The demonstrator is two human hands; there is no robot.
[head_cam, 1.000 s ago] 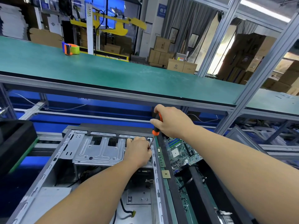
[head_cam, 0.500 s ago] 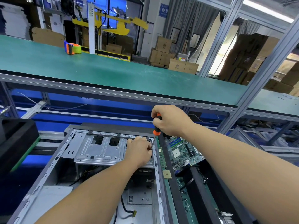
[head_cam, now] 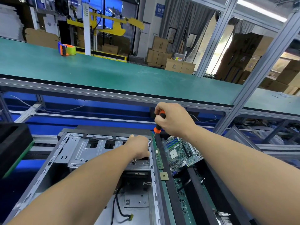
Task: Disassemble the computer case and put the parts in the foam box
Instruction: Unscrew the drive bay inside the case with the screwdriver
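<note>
Right grip: the right hand [head_cam: 174, 120] is curled tight around the orange-and-black handle of a screwdriver [head_cam: 158, 123]; the thin steel shaft slants down and left, and its tip meets the case's right rail just beside the left hand.
Left grip: the left hand [head_cam: 139, 147] lies knuckles-up on the silver stamped-metal drive cage [head_cam: 90, 151], fingers bent over its far right corner; whether they clamp anything cannot be told.
Case: the open grey steel computer case [head_cam: 48, 166] lies on its side below both forearms; a black cable with a small green-tipped connector [head_cam: 121, 208] trails across its floor.
Foam box: the black foam box [head_cam: 201, 190] sits just right of the case; a green motherboard [head_cam: 181, 153] rests tilted at its far end.
Edges: the case's right rail runs next to the foam box wall; a narrow green memory stick [head_cam: 159, 159] and a small square gold chip [head_cam: 164, 176] lie along that wall.
Open room: the long green-topped upper counter [head_cam: 113, 75] spans the view above the hands, carrying only an orange-and-green tape dispenser [head_cam: 66, 49] at its far left.
Left margin: a second black foam block [head_cam: 13, 143] stands left of the case.
</note>
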